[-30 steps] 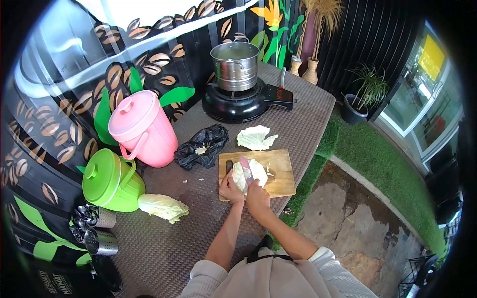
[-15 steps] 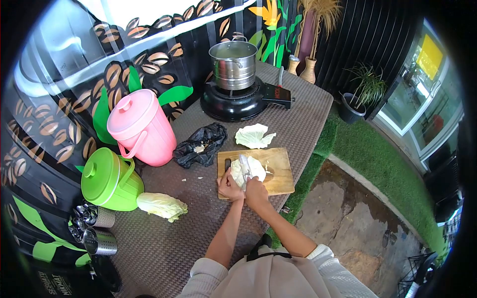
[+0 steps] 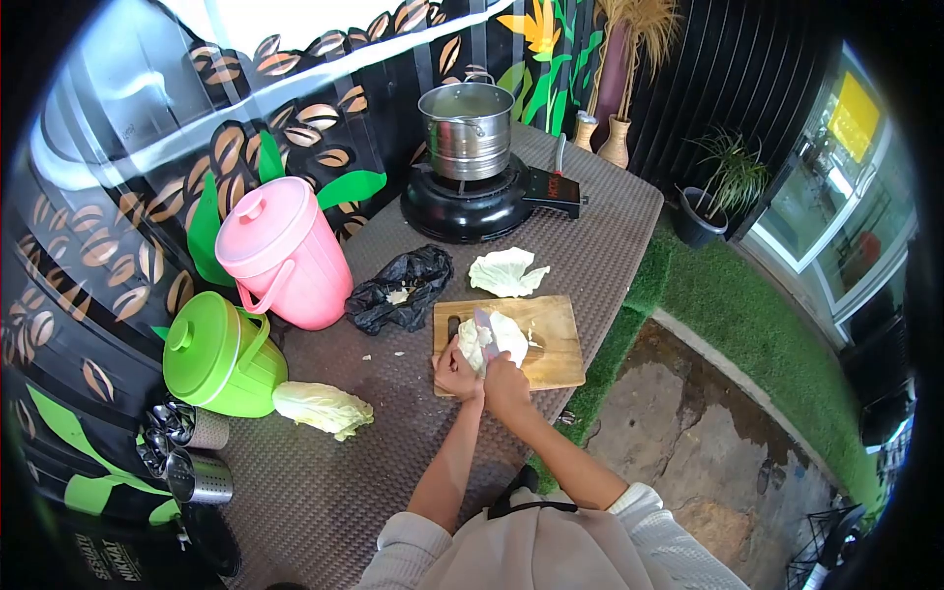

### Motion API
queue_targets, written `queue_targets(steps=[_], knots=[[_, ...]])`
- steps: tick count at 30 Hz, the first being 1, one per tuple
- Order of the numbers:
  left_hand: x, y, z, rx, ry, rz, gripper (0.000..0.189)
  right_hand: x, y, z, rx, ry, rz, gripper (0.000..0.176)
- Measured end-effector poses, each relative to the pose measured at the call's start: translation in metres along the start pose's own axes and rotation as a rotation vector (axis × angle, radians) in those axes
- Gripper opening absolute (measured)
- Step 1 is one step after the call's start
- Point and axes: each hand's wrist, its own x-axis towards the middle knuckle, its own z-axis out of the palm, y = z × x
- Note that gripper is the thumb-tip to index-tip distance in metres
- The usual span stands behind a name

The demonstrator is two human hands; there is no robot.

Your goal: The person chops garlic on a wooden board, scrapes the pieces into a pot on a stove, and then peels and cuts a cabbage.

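Observation:
A pale cabbage (image 3: 507,337) lies on the wooden cutting board (image 3: 559,364), close to the table's front edge. My right hand (image 3: 506,383) is closed round the handle of a knife (image 3: 485,327), whose blade is at the cabbage and points away from me. My left hand (image 3: 456,374) is closed against the cabbage's left side, steadying it. Small cabbage shreds lie on the board to the right. Behind the board rests a loose cabbage leaf (image 3: 507,272). Another cabbage piece (image 3: 324,409) is on the table to the left.
A steel pot (image 3: 469,133) sits on a black portable stove (image 3: 462,211) at the back. Left of the board are a crumpled black plastic bag (image 3: 405,285), a pink lidded bucket (image 3: 295,265) and a green one (image 3: 226,359). Metal utensil holders (image 3: 201,479) stand at far left.
The knife blade has tilted and shifted slightly within the cabbage, and the cut looks a little wider. Both hands stay in nearly the same place; the whole view has shifted slightly.

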Motion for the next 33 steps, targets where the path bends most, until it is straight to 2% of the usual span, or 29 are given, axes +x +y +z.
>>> queue_targets(steps=[2, 6, 9, 12, 14, 15, 16, 18, 20, 22, 25, 27, 33], knots=[[-0.001, 0.008, 0.001, -0.045, 0.011, 0.049, 0.021, 0.004, 0.003, -0.004, 0.157, -0.068, 0.108, 0.04], [-0.001, -0.004, 0.001, 0.017, -0.007, 0.074, 0.022, 0.007, 0.002, -0.01, 0.188, -0.123, 0.17, 0.042], [-0.002, 0.004, 0.002, -0.059, 0.01, 0.082, 0.022, 0.01, 0.014, -0.018, 0.112, -0.122, 0.071, 0.042], [0.001, 0.015, 0.0, -0.032, -0.021, -0.006, 0.026, 0.023, 0.027, -0.025, 0.139, -0.08, -0.046, 0.044], [0.001, 0.013, 0.0, -0.042, -0.053, 0.013, 0.027, 0.033, 0.028, -0.03, 0.282, 0.058, -0.068, 0.043], [0.001, 0.012, -0.001, -0.042, -0.052, 0.015, 0.027, 0.044, 0.033, -0.02, 0.365, 0.104, -0.092, 0.048], [0.002, 0.01, -0.001, -0.039, -0.067, 0.016, 0.027, 0.049, 0.034, -0.02, 0.368, 0.106, -0.094, 0.048], [0.003, 0.008, 0.0, -0.036, -0.079, 0.02, 0.027, 0.057, 0.036, -0.018, 0.446, 0.108, -0.285, 0.052], [0.003, 0.006, 0.0, -0.033, -0.076, 0.023, 0.027, 0.065, 0.036, -0.017, 0.389, 0.094, -0.297, 0.049], [0.003, 0.006, 0.0, -0.035, -0.069, 0.038, 0.027, 0.071, 0.032, -0.02, 0.363, -0.103, -0.215, 0.037], [0.003, 0.007, 0.0, -0.045, -0.07, 0.031, 0.027, 0.073, 0.032, -0.024, 0.451, -0.042, -0.252, 0.027], [0.003, 0.005, 0.001, -0.052, -0.07, 0.005, 0.027, 0.074, 0.032, -0.027, 0.552, -0.12, -0.24, 0.028], [0.005, -0.007, 0.003, -0.061, -0.038, 0.098, 0.023, 0.077, 0.038, -0.028, 0.84, -0.361, -0.122, 0.027]])
